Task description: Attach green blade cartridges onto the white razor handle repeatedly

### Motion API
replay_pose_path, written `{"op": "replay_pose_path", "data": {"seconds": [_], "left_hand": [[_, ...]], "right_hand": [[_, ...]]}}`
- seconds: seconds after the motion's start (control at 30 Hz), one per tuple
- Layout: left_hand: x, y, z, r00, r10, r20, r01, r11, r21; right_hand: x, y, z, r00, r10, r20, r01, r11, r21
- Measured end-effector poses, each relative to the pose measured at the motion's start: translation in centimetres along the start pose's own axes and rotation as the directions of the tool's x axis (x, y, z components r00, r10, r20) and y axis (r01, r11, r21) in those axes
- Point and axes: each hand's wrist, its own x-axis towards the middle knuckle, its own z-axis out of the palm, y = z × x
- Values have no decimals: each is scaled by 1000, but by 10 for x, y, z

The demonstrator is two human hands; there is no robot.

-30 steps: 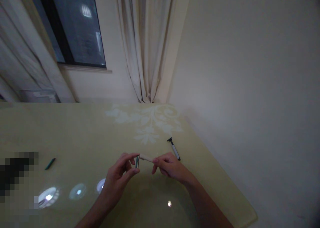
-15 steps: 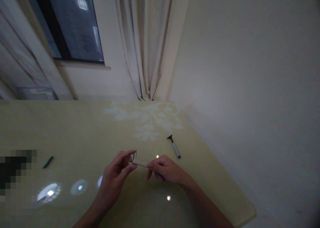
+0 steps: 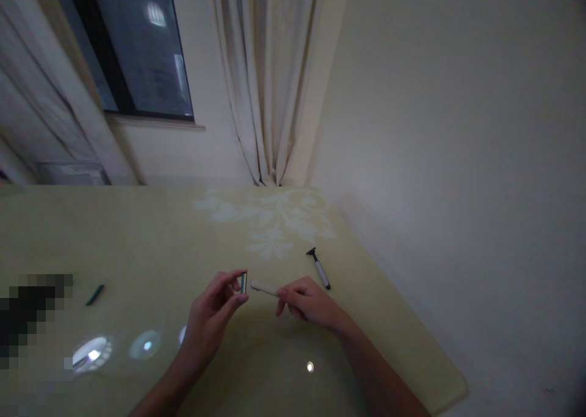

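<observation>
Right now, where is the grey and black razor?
In the head view, the grey and black razor lies right of centre on the glossy yellowish table, just beyond the right hand.

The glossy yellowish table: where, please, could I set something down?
Bare patches lie between the slim dark green bar and the left hand, and between the grey-handled razor and the table's right edge. It's crowded around the left hand's small green rectangle and the pale slender stick in the right hand.

1. Plain off-white wall point(image 3: 448, 130) took up most of the right side.
2. Dark-framed glass window point(image 3: 141, 57) sat upper left, kinda between long beige fabric curtains point(image 3: 270, 69).
3. Glossy yellowish-green table point(image 3: 137, 234) had a white leafy pattern point(image 3: 270, 245) and round bright reflections point(image 3: 94, 355).
</observation>
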Motion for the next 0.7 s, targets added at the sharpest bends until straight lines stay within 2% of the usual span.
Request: {"op": "replay_pose_path", "data": {"seconds": [0.1,0.2,0.37,0.57,0.7], "left_hand": [[1,1,2,1000,17,24,-17,1000,-11],[0,1,3,999,30,24,-30,999,-15],[0,-2,4,999,25,25,-24,1000,-19],[3,-5,6,999,47,-5,-47,998,-41],[4,-5,4,999,43,-11,-43,998,-48]], "right_hand": [[1,0,4,1000,1,27,-3,998,60],[1,-1,4,996,27,86,-31,998,48],[3,0,3,1000,-4,4,3,995,102],[7,3,10,992,85,89,-90,994,59],[8,3,10,999,52,6,-53,987,149]]}}
